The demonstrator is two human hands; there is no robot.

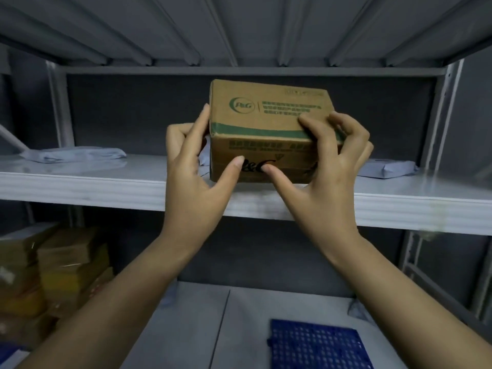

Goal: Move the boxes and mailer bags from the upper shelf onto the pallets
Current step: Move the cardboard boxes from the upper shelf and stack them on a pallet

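Observation:
A brown cardboard box (pixel 266 121) with green print and a green tape band rests on the upper shelf (pixel 93 179), near its front edge. My left hand (pixel 191 177) presses against the box's left side, thumb on the front face. My right hand (pixel 327 171) wraps its right front corner, fingers over the top edge and thumb on the front. Both hands grip the box. A grey mailer bag (pixel 74 155) lies flat at the shelf's left. Another grey mailer bag (pixel 386 169) lies at the right. A blue plastic pallet (pixel 316 344) lies on the surface below.
Brown and yellow cartons (pixel 66 267) are stacked on the lower level at left. Metal shelf uprights (pixel 439 107) stand at both sides, and the ribbed underside of the shelf above (pixel 239 27) hangs close overhead. A grey lower surface (pixel 191 323) spreads beside the pallet.

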